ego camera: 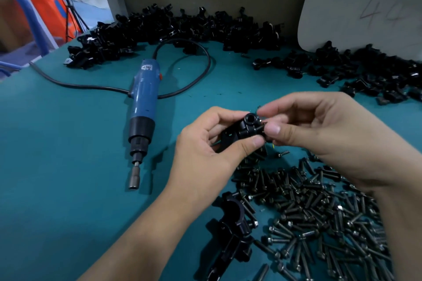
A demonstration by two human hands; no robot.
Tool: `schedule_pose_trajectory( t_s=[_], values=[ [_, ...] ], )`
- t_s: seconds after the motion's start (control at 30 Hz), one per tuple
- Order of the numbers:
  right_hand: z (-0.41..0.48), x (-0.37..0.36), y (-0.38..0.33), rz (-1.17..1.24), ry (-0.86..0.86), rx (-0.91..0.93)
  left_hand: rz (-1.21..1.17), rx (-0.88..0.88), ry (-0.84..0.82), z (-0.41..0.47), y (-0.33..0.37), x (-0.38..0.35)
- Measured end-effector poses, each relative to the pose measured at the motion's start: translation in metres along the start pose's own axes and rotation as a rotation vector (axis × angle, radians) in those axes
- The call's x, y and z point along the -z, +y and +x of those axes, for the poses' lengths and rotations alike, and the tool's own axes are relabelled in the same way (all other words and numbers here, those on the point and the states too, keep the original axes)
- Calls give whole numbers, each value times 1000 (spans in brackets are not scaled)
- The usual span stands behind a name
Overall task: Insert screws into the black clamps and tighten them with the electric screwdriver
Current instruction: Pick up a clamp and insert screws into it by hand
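Note:
My left hand (203,150) grips a black clamp (243,131) just above the teal table, with thumb under it and fingers curled over its back. My right hand (319,125) meets it from the right; its thumb and forefinger pinch at the clamp's right side, where a screw is mostly hidden between the fingertips. The blue electric screwdriver (142,107) lies on the table to the left, bit end toward me, with no hand on it. A heap of dark screws (319,219) lies below my right hand.
Black clamps are piled along the back (182,27) and at the right (376,75). Two or three clamps (230,232) lie near the front edge. The screwdriver's black cord (201,52) loops across the teal table (68,166). A grey board (365,7) leans at back right.

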State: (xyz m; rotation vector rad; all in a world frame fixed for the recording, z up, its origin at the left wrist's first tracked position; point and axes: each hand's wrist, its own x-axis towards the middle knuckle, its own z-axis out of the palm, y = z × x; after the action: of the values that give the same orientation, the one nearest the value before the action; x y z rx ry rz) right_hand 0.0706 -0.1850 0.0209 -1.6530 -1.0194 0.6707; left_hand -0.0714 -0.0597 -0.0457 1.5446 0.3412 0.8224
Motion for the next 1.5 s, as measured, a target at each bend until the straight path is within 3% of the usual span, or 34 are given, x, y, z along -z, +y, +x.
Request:
schedule_pose_trajectory(
  t_s=[0.27, 0.47, 0.67, 1.0, 1.33, 1.5],
  values=[
    [5, -6, 1, -205, 13, -4, 36, 4, 2, 0, -1, 1],
    [6, -19, -5, -507, 22, -40, 25, 2, 24, 1, -1, 1],
    [3, -11, -6, -406, -25, -9, 44, 34, 36, 1, -2, 2],
    [5, -18, -1, -524, -77, 3, 35, 48, 24, 2, -5, 2],
    [7, -27, -7, -503, -66, -62, 14, 49, 41, 3, -5, 3],
    [10, -28, -4, -534, 15, 18, 25, 41, 66, 4, -7, 2]
  ],
)
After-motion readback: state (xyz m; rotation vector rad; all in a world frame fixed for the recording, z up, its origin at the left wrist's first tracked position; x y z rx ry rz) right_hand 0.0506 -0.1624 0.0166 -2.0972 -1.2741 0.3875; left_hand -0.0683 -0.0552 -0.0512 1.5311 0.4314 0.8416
